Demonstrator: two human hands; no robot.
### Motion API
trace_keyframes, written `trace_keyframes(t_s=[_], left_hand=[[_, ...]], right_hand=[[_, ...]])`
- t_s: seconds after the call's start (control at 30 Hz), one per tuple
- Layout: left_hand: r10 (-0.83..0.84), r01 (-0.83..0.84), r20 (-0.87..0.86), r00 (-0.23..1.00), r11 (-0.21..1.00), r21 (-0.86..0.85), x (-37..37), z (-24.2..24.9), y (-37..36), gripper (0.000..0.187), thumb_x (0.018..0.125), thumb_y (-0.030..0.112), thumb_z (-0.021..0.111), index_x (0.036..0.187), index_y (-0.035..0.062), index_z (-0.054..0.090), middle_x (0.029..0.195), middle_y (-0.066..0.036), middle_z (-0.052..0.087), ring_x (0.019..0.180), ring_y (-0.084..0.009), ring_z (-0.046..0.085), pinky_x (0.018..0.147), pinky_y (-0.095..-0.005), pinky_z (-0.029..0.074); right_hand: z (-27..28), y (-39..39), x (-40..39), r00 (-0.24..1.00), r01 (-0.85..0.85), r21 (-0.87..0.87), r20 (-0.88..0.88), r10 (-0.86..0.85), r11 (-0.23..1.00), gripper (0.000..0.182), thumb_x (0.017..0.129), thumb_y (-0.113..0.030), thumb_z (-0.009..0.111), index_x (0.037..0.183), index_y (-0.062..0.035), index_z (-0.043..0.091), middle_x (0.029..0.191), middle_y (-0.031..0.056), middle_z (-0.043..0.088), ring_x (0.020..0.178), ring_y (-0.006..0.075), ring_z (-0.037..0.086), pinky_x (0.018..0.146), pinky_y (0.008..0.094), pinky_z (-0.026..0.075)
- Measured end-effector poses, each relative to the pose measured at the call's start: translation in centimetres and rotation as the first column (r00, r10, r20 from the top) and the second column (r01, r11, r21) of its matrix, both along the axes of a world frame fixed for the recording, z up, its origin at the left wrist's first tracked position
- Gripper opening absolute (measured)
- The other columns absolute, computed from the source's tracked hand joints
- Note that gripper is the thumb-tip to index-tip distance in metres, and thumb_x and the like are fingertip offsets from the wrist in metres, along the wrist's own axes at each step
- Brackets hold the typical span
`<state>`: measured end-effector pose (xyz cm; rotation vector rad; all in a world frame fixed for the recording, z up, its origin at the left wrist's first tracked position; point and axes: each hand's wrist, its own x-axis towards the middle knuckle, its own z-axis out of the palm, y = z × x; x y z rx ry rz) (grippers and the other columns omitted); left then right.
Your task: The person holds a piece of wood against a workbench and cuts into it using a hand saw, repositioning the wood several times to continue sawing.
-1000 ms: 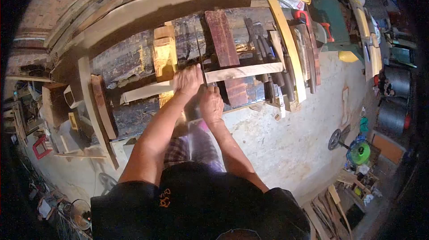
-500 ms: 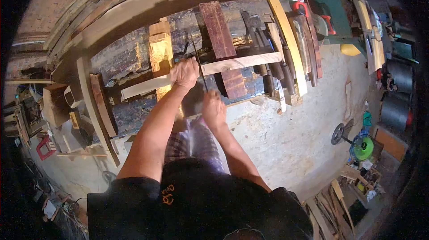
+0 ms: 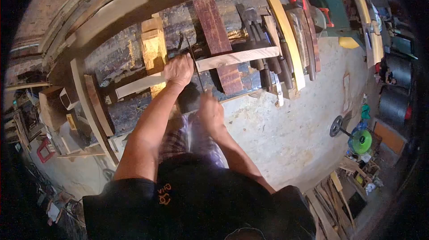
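Note:
My left hand (image 3: 178, 69) is closed over a pale wooden strip (image 3: 239, 58) that lies across the bench, pressing it down just left of a saw. The thin dark blade of the handsaw (image 3: 199, 75) crosses the strip beside my left fingers, its far end pointing away from me. My right hand (image 3: 211, 111), smeared by motion, is wrapped round the near end of the saw; the handle is hidden in it. Under the strip lie a reddish-brown board (image 3: 213, 25) and a brightly lit yellowish block (image 3: 153, 45).
The dark, worn bench (image 3: 125, 52) carries several chisel-like tools (image 3: 266, 72) on the right. Beside them lie a long yellow wooden strip (image 3: 286, 38) and a red-handled saw (image 3: 297, 1). A green fan (image 3: 361, 142) and wood offcuts (image 3: 328, 204) stand on the floor to the right.
My right hand and the saw have drawn slightly closer to my body. My left hand stays on the strip. The whole view has shifted a little.

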<state>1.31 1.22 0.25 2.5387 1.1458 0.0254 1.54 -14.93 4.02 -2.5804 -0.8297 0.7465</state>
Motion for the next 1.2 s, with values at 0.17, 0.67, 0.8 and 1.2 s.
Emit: trace_keyframes(t_s=[0.17,0.67,0.8,1.2], left_hand=[[0.041,-0.041,-0.023,0.999,0.999,0.011,0.3,0.3,0.2,0.040,0.091,0.028,0.040,0.068,0.0048,0.062,0.071,-0.016,0.064,0.066,-0.0336,0.063,0.063,-0.0445,0.051],[0.002,-0.002,-0.081,0.997,1.000,0.007,0.7,0.5,0.3,0.043,0.092,0.028,0.038,0.066,0.0053,0.063,0.071,-0.018,0.065,0.066,-0.0345,0.064,0.062,-0.0452,0.052],[0.000,0.000,-0.055,0.998,1.000,0.004,0.5,0.7,-0.2,0.042,0.091,0.029,0.039,0.066,0.0050,0.062,0.071,-0.018,0.065,0.066,-0.0339,0.064,0.062,-0.0448,0.052],[-0.004,0.005,-0.017,1.000,1.000,0.023,0.3,0.0,0.2,0.040,0.090,0.029,0.041,0.063,0.0067,0.062,0.068,-0.017,0.064,0.062,-0.0334,0.063,0.057,-0.0443,0.051]], right_hand=[[-1.5,3.5,2.2,0.999,-0.032,0.097,0.020,0.031,0.995,0.021,0.093,-0.020,0.044,0.091,-0.0002,0.052,0.085,0.0254,0.060,0.064,0.0388,0.063,0.054,0.0456,0.052],[-1.2,-1.2,-0.5,0.999,-0.039,-0.002,-0.013,0.039,0.999,0.021,0.093,-0.022,0.046,0.088,-0.0023,0.049,0.087,0.0235,0.061,0.072,0.0391,0.064,0.061,0.0492,0.050],[-2.5,3.1,2.0,0.993,-0.119,0.109,0.028,0.117,0.987,0.015,0.089,-0.015,0.048,0.092,-0.0012,0.052,0.101,0.0231,0.060,0.075,0.0377,0.064,0.058,0.0477,0.051],[-2.4,4.0,2.0,1.000,0.023,0.088,-0.022,-0.021,0.996,0.021,0.093,-0.020,0.043,0.088,-0.0008,0.051,0.080,0.0252,0.061,0.070,0.0395,0.063,0.057,0.0465,0.052]])
